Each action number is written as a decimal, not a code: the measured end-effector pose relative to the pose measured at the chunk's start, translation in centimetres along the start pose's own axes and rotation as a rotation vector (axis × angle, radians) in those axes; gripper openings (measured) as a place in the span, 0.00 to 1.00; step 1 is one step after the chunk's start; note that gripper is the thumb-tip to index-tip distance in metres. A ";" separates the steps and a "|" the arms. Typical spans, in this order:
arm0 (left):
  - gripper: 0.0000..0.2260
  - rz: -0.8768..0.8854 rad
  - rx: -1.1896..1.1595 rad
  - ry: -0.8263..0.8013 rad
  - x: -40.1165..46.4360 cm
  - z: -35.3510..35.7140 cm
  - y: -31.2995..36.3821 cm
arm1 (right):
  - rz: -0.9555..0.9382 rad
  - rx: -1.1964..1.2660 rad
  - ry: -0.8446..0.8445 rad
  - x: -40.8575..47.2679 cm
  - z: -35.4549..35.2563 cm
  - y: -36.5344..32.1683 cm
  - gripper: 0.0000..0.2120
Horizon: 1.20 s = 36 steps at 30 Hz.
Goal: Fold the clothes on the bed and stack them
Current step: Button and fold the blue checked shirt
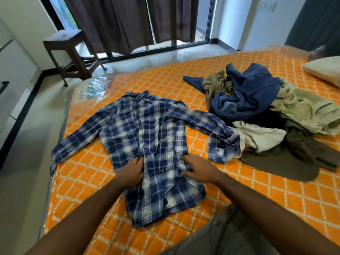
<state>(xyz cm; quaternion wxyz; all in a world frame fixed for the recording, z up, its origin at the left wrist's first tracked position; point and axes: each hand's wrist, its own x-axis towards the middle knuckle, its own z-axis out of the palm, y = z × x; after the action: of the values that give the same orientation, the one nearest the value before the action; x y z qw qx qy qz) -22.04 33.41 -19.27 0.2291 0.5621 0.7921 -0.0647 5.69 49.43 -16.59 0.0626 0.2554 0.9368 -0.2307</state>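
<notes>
— Plaid shirt (147, 129) first: where do you have it?
— I see it spread flat near the bed's (239, 190) left edge, collar toward the far side. My left hand (131, 171) lies flat on it with fingers straight; my right hand (199, 169) rests beside it, fingers relaxed, gripping nothing.
— And the rest?
— A heap of unfolded clothes (266, 111) lies toward the right edge, touching the shirt's cuff; a pillow (323, 70) sits at the far right corner.
</notes>
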 end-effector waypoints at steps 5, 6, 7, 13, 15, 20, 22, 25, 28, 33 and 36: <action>0.29 -0.013 0.059 0.020 -1.3 0.4 0.3 | -0.105 -0.207 -0.073 1.7 2.8 -2.8 0.34; 0.29 -0.025 0.074 0.025 -1.6 0.7 0.5 | -0.093 -0.192 -0.065 1.8 2.8 -2.9 0.31; 0.29 -0.042 0.084 0.023 -1.9 1.0 0.6 | -0.080 -0.154 -0.055 1.9 2.9 -3.2 0.27; 0.31 -0.065 0.052 -0.009 -1.9 1.1 1.2 | -0.019 -0.083 0.035 -0.9 0.9 -0.3 0.22; 0.32 -0.059 0.039 -0.035 -1.8 0.6 1.1 | 0.122 -0.205 0.060 -2.9 -0.6 2.2 0.20; 0.35 -0.080 0.057 -0.076 -1.8 0.0 2.1 | 0.461 -0.318 0.054 -6.6 -2.4 6.6 0.21; 0.35 -0.095 0.102 -0.085 -2.0 0.0 2.5 | 0.495 -0.374 0.016 -6.6 -2.1 6.0 0.21; 0.32 -0.056 0.168 0.002 -2.3 0.0 3.1 | 0.367 -0.397 0.069 -6.5 -1.2 4.3 0.27; 0.27 0.092 0.219 0.171 -3.2 0.6 4.3 | 0.094 -0.325 0.078 -6.1 0.0 2.6 0.28; 0.39 0.206 0.254 0.197 -4.5 1.7 6.6 | -0.038 -0.321 0.028 -4.6 1.8 0.9 0.29; 0.33 0.255 0.311 0.086 -5.2 1.7 7.1 | -0.016 -0.249 -0.004 -4.4 2.1 1.4 0.29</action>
<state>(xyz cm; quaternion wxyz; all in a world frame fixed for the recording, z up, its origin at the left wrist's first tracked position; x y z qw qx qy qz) -13.63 30.86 -17.36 0.1118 0.6886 0.7040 -0.1327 10.18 47.56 -17.93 0.0937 0.2377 0.9601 -0.1137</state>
